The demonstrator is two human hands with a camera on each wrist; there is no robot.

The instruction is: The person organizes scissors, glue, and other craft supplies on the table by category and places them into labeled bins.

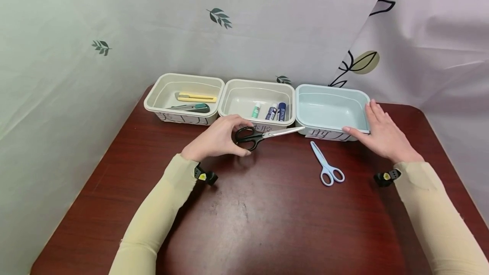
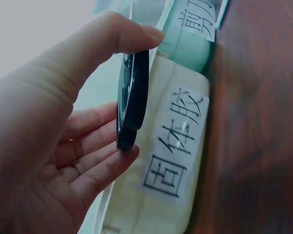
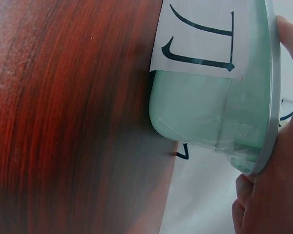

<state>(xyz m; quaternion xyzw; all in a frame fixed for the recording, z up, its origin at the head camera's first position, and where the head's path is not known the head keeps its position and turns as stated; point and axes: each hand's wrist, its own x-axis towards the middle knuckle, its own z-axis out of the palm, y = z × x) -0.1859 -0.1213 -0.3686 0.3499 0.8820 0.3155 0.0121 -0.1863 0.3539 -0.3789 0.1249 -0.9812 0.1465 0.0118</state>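
My left hand (image 1: 219,139) holds black-handled scissors (image 1: 250,138) by the finger loops, pinched between thumb and fingertips. Their silver blades point right, overlapping the front of the middle box and reaching the blue box in the head view. Seen from the left wrist, the black handles (image 2: 136,97) stand edge-on. My right hand (image 1: 387,135) rests on the right end of the light blue box (image 1: 332,89), fingers straight along its side and thumb at the front rim. Light blue scissors (image 1: 325,164) lie on the table in front of that box.
A cream box (image 1: 183,77) at the left holds a yellow box cutter (image 1: 196,98) and a grey-green one (image 1: 196,108). The middle cream box (image 1: 259,84) holds several glue sticks (image 1: 281,111). Labels with writing mark the box fronts. Patterned cloth (image 1: 244,24) hangs behind the table (image 1: 267,224).
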